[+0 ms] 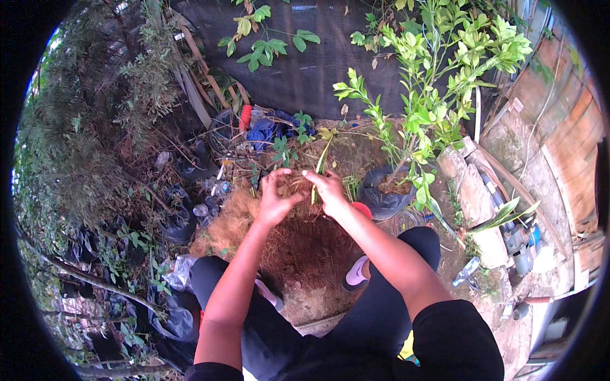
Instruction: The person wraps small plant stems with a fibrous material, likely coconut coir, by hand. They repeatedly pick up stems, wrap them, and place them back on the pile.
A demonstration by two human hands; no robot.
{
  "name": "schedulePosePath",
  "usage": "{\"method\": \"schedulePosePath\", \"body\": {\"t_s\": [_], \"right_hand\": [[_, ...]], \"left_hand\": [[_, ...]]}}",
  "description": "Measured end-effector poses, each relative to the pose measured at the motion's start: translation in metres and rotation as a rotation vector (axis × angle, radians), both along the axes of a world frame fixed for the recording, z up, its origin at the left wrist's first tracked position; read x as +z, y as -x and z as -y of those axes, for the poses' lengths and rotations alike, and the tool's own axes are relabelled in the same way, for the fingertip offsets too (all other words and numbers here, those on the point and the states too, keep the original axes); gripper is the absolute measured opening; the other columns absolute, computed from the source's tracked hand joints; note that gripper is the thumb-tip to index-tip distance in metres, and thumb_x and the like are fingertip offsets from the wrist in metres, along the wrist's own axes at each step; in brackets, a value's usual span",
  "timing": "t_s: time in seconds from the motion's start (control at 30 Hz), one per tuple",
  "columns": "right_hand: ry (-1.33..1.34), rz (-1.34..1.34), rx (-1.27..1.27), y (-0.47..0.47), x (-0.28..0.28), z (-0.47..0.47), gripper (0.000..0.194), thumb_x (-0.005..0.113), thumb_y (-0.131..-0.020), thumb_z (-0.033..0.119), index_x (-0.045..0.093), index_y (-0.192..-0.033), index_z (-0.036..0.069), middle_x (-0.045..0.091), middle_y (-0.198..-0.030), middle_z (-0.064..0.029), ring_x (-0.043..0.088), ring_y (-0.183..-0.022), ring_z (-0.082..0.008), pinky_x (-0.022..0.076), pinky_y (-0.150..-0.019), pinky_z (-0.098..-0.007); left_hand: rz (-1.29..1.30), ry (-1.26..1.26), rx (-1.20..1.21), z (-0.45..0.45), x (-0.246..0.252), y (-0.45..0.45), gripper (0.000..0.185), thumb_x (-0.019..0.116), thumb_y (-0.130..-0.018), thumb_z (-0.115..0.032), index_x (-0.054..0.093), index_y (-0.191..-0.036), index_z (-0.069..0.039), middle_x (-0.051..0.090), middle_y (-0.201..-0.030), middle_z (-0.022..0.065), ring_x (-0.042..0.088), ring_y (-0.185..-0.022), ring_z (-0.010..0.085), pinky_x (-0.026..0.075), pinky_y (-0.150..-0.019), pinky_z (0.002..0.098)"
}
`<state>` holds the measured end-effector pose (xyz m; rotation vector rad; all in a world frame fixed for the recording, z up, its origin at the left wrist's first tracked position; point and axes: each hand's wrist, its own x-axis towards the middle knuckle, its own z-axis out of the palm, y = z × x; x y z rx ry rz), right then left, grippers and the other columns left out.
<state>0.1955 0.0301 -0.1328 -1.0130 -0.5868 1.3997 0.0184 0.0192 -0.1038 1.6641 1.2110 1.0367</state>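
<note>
My right hand (330, 193) grips a narrow, yellow-edged leaf (323, 159), which looks like a snake plant's, between thumb and fingers. The leaf stands nearly upright, and its lower end shows below the thumb. To its left, my left hand (276, 199) has its thumb and fingers spread in a curve. Nothing is plainly held in it. Thin brown fibres show between the two hands; whether they hang from the leaf or lie behind it, I cannot tell. Beneath both hands spreads dark brown soil (314, 252), with a heap of tan coconut-like fibre (231, 214) at its left.
A leafy shrub (419, 114) grows from a black plastic bag (374, 195) at right. Part of a red container (362, 209) shows beside my right forearm. Another snake plant (500, 216) lies by stone slabs (483, 214). Black plant bags (176, 214) line the left; dark netting (319, 62) hangs behind.
</note>
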Motion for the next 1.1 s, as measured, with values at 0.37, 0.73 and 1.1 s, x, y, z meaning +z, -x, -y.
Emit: {"method": "schedulePosePath", "body": {"t_s": [0.37, 0.73, 1.1], "right_hand": [[0.013, 0.199, 0.098, 0.015, -0.006, 0.006, 0.022, 0.076, -0.08, 0.004, 0.072, -0.102, 0.001, 0.071, -0.087, -0.0047, 0.065, -0.075, -0.0131, 0.049, -0.065, -0.0296], [0.172, 0.437, 0.442, 0.038, 0.03, 0.021, 0.069, 0.038, -0.1, 0.062, 0.039, -0.153, 0.016, 0.041, -0.153, -0.0154, 0.033, -0.144, -0.0252, 0.0234, -0.119, -0.0427], [0.093, 0.557, 0.217, 0.018, 0.057, 0.008, 0.083, 0.041, -0.098, 0.067, 0.013, -0.161, 0.02, 0.02, -0.164, -0.0206, 0.024, -0.15, -0.0372, 0.0235, -0.118, -0.0564]], "left_hand": [[0.426, 0.254, -0.104, 0.009, -0.009, -0.011, 0.043, 0.061, -0.099, -0.032, 0.055, -0.135, -0.009, 0.056, -0.133, 0.0065, 0.053, -0.125, 0.0212, 0.043, -0.106, 0.0381], [0.8, 0.768, 0.048, 0.01, -0.014, -0.031, 0.072, 0.049, -0.094, -0.069, 0.055, -0.137, -0.011, 0.055, -0.139, 0.0115, 0.049, -0.13, 0.0269, 0.039, -0.108, 0.045], [0.686, 0.424, 0.261, 0.007, 0.008, -0.027, 0.022, 0.067, -0.097, -0.025, 0.066, -0.112, -0.009, 0.068, -0.107, 0.0017, 0.063, -0.095, 0.0142, 0.051, -0.082, 0.0308]]}}
